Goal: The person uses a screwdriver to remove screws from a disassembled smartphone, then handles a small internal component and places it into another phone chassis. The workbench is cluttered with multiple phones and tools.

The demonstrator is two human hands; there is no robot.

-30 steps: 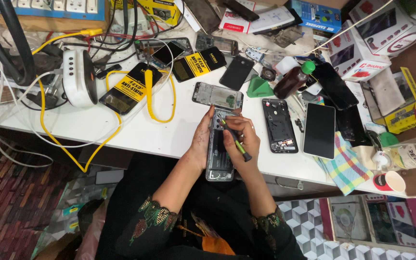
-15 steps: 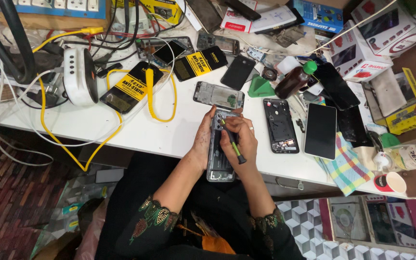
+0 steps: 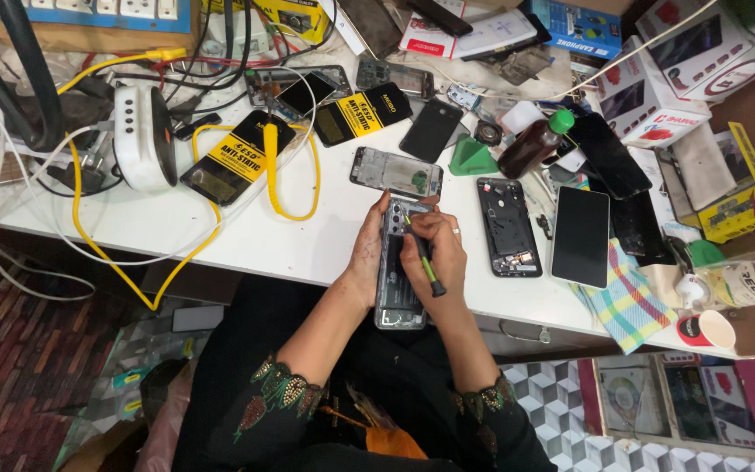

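An opened smartphone (image 3: pixel 398 293) with its back removed lies at the white table's front edge. My left hand (image 3: pixel 365 255) grips its left side and steadies it. My right hand (image 3: pixel 434 251) holds a small green and black screwdriver (image 3: pixel 423 261) with the tip pressed into the phone's upper part. A ring shows on one finger of the right hand.
Another phone frame (image 3: pixel 396 171) lies just behind, a third opened phone (image 3: pixel 509 226) to the right, then a dark screen (image 3: pixel 580 236) and a checked cloth (image 3: pixel 622 301). A brown bottle with a green cap (image 3: pixel 530 145), yellow cables (image 3: pixel 286 179), black pouches (image 3: pixel 238 157) and boxes (image 3: pixel 657 83) crowd the table.
My right hand has shifted slightly while working the screwdriver at the top of the phone. The left hand keeps its grip on the phone.
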